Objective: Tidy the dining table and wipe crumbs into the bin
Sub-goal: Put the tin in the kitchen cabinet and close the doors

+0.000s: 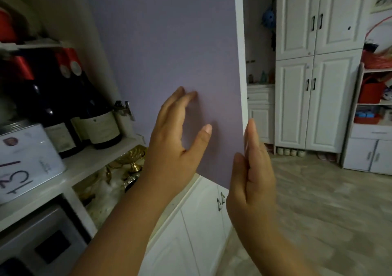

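A tall cabinet door (pixel 169 42) stands open in front of me, its pale purple inner face toward the camera. My left hand (pixel 176 135) is raised against that face, fingers straight and spread, fingertips at the panel. My right hand (pixel 252 169) is held flat and upright at the door's white outer edge (pixel 240 63), fingers straight together. Neither hand holds anything. No dining table, cloth or bin is in sight.
Inside the cabinet at left, dark wine bottles (pixel 99 114) and a white box (pixel 25 159) stand on a shelf, with a gold stemmed dish (pixel 131 156) below. White lower cupboards (pixel 191 222) sit under the door. Tall white wardrobes (pixel 314 63) and open floor (pixel 328 212) lie to the right.
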`<state>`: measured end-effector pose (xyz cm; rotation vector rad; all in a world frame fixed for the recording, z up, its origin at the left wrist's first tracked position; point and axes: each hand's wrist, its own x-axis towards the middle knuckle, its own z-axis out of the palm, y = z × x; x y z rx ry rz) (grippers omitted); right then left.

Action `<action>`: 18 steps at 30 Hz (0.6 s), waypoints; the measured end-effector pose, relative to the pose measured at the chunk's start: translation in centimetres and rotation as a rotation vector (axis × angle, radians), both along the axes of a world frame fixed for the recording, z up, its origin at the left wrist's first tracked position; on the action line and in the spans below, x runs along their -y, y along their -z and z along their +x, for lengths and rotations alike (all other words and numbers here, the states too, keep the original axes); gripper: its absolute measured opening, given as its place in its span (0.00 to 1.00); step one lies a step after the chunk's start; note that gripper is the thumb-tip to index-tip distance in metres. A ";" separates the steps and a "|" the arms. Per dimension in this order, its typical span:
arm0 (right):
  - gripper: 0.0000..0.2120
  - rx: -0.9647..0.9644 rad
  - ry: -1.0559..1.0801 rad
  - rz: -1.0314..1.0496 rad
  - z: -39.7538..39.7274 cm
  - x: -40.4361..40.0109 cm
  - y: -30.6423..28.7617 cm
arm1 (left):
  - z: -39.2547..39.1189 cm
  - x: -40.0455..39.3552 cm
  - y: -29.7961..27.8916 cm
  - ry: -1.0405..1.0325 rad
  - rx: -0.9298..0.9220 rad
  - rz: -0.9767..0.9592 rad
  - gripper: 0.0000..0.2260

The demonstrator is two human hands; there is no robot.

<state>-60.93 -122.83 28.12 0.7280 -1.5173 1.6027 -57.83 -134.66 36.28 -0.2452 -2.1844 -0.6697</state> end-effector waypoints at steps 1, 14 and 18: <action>0.26 -0.011 -0.033 0.012 1.6 0.5 0.1 | 1.4 0.5 -0.1 -0.003 -0.014 0.010 0.23; 0.37 -0.262 -0.406 0.387 11.3 14.0 -0.7 | 16.4 9.8 -1.7 -0.228 -0.291 0.132 0.19; 0.41 -0.278 -0.435 0.362 12.5 19.0 0.0 | 18.9 14.1 -1.6 -0.618 -0.336 -0.083 0.26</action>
